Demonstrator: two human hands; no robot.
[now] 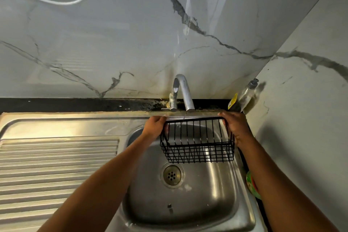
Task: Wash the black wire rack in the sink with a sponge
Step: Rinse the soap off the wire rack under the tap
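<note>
The black wire rack (pixel 197 141) hangs in the air over the back of the sink (pixel 188 203), its top rear edge just under the tap (pixel 183 90), where a thin trickle of water meets the wires. It looks light and stiff, an open grid unlikely to bend, though wet coated wire is probably slippery. The short end frames seem the surest hold, and that is where it is held: the left hand (pixel 155 125) curls round the left end and the right hand (pixel 236 126) grips the right end. A green, half-hidden object (pixel 251 184), perhaps the sponge, lies at the sink's right rim.
</note>
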